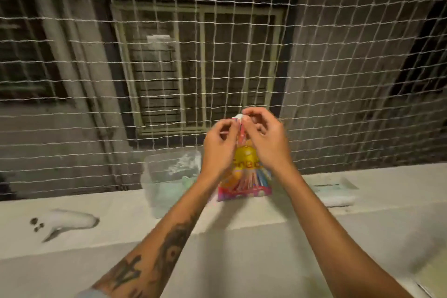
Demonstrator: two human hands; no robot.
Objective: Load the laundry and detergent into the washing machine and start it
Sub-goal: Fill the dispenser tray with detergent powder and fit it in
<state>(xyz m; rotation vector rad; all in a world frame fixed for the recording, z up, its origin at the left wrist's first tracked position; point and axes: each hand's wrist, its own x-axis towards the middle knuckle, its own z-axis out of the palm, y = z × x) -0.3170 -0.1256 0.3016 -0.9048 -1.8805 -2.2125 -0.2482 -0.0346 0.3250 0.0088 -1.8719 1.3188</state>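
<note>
- Clear plastic box (pixel 167 176) sits on the pale ledge (pixel 121 225). It is the reference for everything below.
- White string net (pixel 338 55) spans the whole opening behind the box. A barred window (pixel 200 68) in a grey wall shows through it, blurred.
- Well left of the box: a white handled object (pixel 72 221) lying flat on the ledge, type unclear. A few small dark bits (pixel 36 224) lie just left of that.
- Well right of the box: a flat clear tray or lid (pixel 336 189) on the ledge.
- Detergent pouch (pixel 244 176) stands just right of the box, base on the ledge. Touching the box or not: cannot tell, since the left forearm (pixel 164 254) crosses that gap.
- The pouch is upright, its long axis vertical and its top edge up. The bright printed face is toward the camera.
- The hands cover the pouch's upper part. Only the lower print and a strip of white top edge show.
- Left hand (pixel 219 150): fingers curled, pinching the pouch's top edge from the left.
- Right hand (pixel 266 138): fingers curled, pinching the same top edge from the right, fingertips next to the left hand's.
</note>
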